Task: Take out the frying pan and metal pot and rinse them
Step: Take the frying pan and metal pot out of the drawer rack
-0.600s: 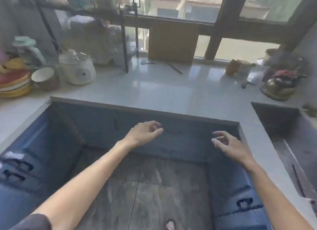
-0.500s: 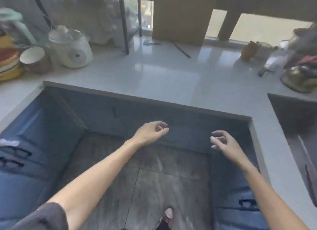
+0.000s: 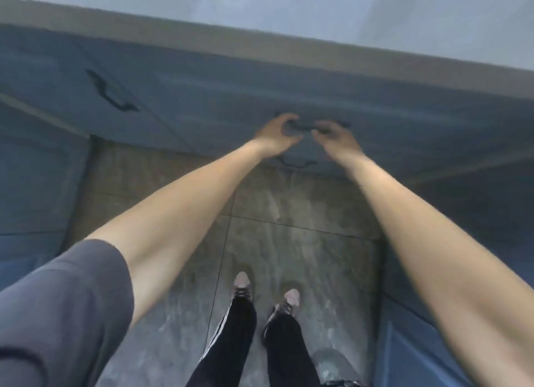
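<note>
Now both your hands are at one dark handle on the blue cabinet front, arms stretched out and down.

Your left hand (image 3: 277,133) has fingers curled round the left end of the cabinet handle (image 3: 310,126); your right hand (image 3: 335,136) curls over its right part, but motion blur smears both, so whether the right one really grips or just touches, can't tell. Frying pan and metal pot: not visible anywhere. A second handle (image 3: 294,163) sits just below your wrists, partly hidden by the left one; a third handle (image 3: 111,93) is well off to the left. Grey sleeve (image 3: 63,308) at your left upper arm, cut off by the frame edge. Pale countertop (image 3: 260,2) runs over the cabinet front (image 3: 202,97). Grey tiled floor (image 3: 289,236) below, your shoes (image 3: 242,282) and dark trousers (image 3: 231,343) on it.
</note>
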`<state>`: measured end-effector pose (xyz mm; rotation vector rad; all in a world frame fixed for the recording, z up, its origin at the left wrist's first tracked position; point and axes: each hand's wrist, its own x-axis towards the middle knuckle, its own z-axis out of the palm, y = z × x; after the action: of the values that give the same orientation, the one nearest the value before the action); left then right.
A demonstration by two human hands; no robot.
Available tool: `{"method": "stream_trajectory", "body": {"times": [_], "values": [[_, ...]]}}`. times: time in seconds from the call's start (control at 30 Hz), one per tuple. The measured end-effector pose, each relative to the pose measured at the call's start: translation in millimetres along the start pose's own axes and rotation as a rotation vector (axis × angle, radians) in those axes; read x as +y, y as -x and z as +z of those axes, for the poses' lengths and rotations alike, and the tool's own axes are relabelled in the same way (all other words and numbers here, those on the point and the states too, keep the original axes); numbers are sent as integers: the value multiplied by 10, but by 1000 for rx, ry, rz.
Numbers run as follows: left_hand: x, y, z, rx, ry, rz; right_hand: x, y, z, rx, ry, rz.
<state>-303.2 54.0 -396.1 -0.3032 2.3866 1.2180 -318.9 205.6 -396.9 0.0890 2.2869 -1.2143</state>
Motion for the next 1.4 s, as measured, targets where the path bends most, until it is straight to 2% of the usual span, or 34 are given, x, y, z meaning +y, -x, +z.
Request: {"method": "stream_trajectory", "body": {"times": [0.13,0.23,0.53,0.73,0.9,1.1,1.27,1.4], "values": [[-152,-235,55,46,-4,97,207,-237,-3,10,49,-36],[-177,-268,38,42,42,119,228,-241,55,66,-28,-51],[-190,-111,107,67,-25,49,230,-146,161,73,-106,24],[-271,214,242,89,41,35,322,112,260,67,-125,50],[-372,553,376,136,78,35,468,431,388,76,-132,40],[-677,1138,726,112,298,71,743,1094,546,25,-100,13],[-860,1586,857,78,268,73,987,1576,708,54,-86,-15],[-893,1925,912,49,268,51,1146,1875,784,10,-76,12]]}}
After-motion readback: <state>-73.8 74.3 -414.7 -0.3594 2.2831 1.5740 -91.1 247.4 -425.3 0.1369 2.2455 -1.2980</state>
